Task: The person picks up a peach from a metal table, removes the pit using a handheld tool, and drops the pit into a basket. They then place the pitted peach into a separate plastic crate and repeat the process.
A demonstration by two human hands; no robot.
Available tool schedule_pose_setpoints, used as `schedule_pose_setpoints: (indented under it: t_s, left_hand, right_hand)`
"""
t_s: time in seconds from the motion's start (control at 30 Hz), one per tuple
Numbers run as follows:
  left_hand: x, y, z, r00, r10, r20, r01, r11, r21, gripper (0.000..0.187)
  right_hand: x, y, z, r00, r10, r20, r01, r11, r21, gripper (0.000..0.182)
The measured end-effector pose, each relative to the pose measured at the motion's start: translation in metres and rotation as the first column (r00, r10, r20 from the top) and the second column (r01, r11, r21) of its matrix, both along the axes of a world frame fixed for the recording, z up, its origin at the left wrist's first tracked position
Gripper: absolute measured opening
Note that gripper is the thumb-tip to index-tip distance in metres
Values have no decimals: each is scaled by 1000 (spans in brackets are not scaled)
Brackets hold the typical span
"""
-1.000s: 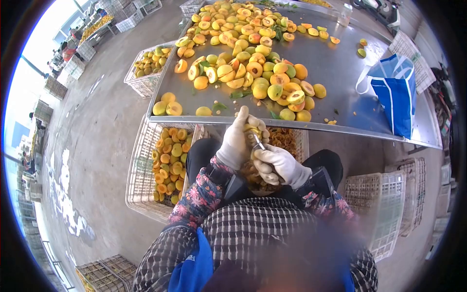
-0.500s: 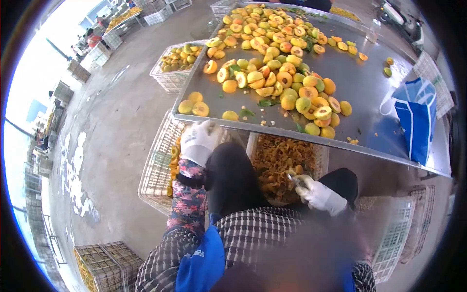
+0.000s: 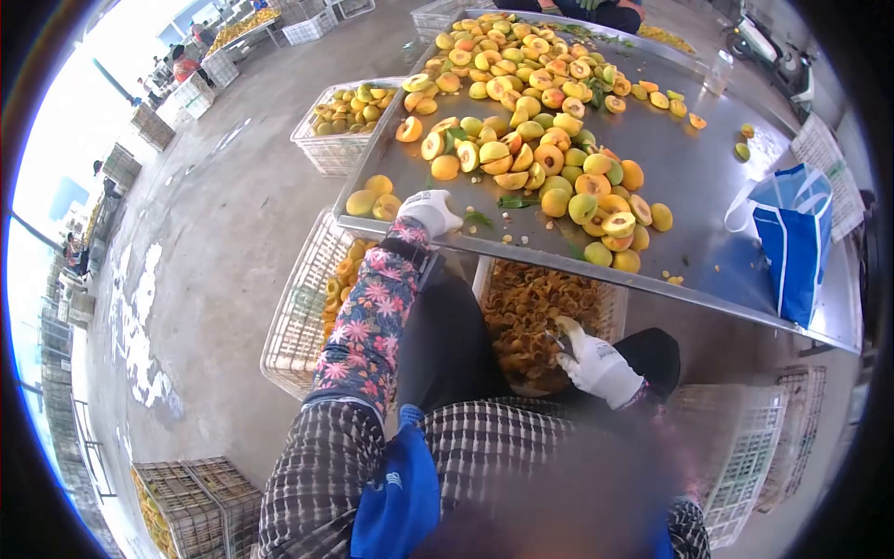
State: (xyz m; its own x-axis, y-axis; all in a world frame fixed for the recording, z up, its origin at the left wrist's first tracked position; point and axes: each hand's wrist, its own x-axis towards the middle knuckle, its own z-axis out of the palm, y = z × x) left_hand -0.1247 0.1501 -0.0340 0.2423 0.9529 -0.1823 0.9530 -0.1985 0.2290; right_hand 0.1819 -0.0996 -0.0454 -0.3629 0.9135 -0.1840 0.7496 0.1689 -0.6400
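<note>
My left hand (image 3: 430, 212), in a white glove, is at the near left edge of the metal table (image 3: 652, 140). Its fingers are curled, and what they hold is hidden. Just left of it lie several yellow fruits (image 3: 374, 194); a large pile of whole and halved fruits (image 3: 554, 154) spreads beyond. My right hand (image 3: 601, 368), gloved too, is closed on a small metal tool (image 3: 562, 343) above a crate of brown-orange pieces (image 3: 540, 307). Left of my knee, a white crate (image 3: 296, 321) holds orange fruit pieces (image 3: 343, 279).
A blue bag (image 3: 792, 242) and a clear bottle (image 3: 718, 73) stand on the table's right side. Another fruit crate (image 3: 326, 154) is beside its left edge. Stacked crates (image 3: 745, 447) are at lower right. Part of a person (image 3: 605, 13) shows across the table.
My left hand has moved up and right from beside the left crate to the table edge, where it covers the spot of a lone fruit. My right hand has shifted slightly, its thumb raised.
</note>
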Motion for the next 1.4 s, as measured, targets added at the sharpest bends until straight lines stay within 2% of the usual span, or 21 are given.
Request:
schedule_pose_setpoints:
  t_s: [0.03,0.1,0.13,0.17,0.23,0.33,0.37,0.43,0.47,0.57,0.7,0.8,0.9,1.0,1.03,1.1,1.13,1.2,1.3,1.33,1.4]
  left_hand:
    - [-6,4,-10,978,68,197,-70,998,0,46]
    - [-15,9,-23,816,183,548,-192,981,-43,43]
    - [-13,4,-19,482,279,830,-203,958,-204,37]
    - [-10,-1,-15,236,359,903,-152,931,-331,37]
    - [5,-29,16,-278,516,810,34,848,-528,37]
    - [34,-74,42,-247,554,795,158,832,-531,41]
    - [48,-83,44,-264,606,751,25,782,-623,46]
    - [72,-108,63,-270,627,731,62,769,-636,47]
    - [70,-106,40,-241,571,785,203,820,-535,50]
    - [92,-125,49,-305,548,779,103,832,-545,53]
    - [96,-129,36,-201,408,891,54,912,-406,56]
    - [105,-137,38,-233,389,892,-46,911,-409,58]
    - [105,-140,38,-180,370,911,-84,917,-389,59]
    - [101,-139,33,-167,474,865,-10,876,-482,58]
    - [103,-140,31,-214,476,853,-9,872,-489,57]
    - [108,-140,31,-306,465,831,-9,871,-491,56]
    - [108,-139,31,-304,461,834,11,877,-480,54]
    - [107,-135,32,-297,450,842,48,888,-458,50]
    - [95,-129,28,-248,493,834,218,867,-448,46]
    - [92,-127,26,-361,550,753,286,834,-472,37]
    - [89,-127,26,-482,596,642,430,800,-419,39]
  right_hand:
    - [1,1,1,1000,-8,-11,8,1000,-10,53]
    - [0,2,3,998,-31,-49,31,1000,3,51]
    - [-1,4,5,996,-43,-76,45,999,25,50]
    - [-3,5,7,993,-57,-103,61,997,43,49]
    - [-13,15,20,966,-63,-250,88,992,92,42]
    - [-40,34,60,940,-52,-338,138,962,235,37]
    - [-47,38,66,930,-52,-364,165,944,286,36]
    - [-60,47,70,917,-40,-396,197,911,362,37]
    - [-64,49,70,911,-31,-411,210,893,399,38]
    - [-71,51,59,957,-62,-284,199,852,484,39]
    - [-72,45,57,957,-97,-275,216,869,446,37]
    - [-71,42,56,956,-100,-274,205,899,387,38]
    - [-59,47,46,989,-43,-138,103,879,465,40]
    - [-54,46,41,997,-37,-63,61,892,449,43]
    - [-53,46,40,998,-35,-57,57,891,451,44]
    - [-58,45,41,974,-32,-224,123,906,405,43]
    - [-61,45,42,951,-33,-307,154,913,377,43]
    - [-59,47,41,943,-37,-331,179,894,410,42]
    - [-54,49,47,930,-77,-360,229,887,401,39]
    - [-53,47,50,924,-97,-370,248,889,384,38]
    - [-50,48,55,912,-124,-391,262,910,323,35]
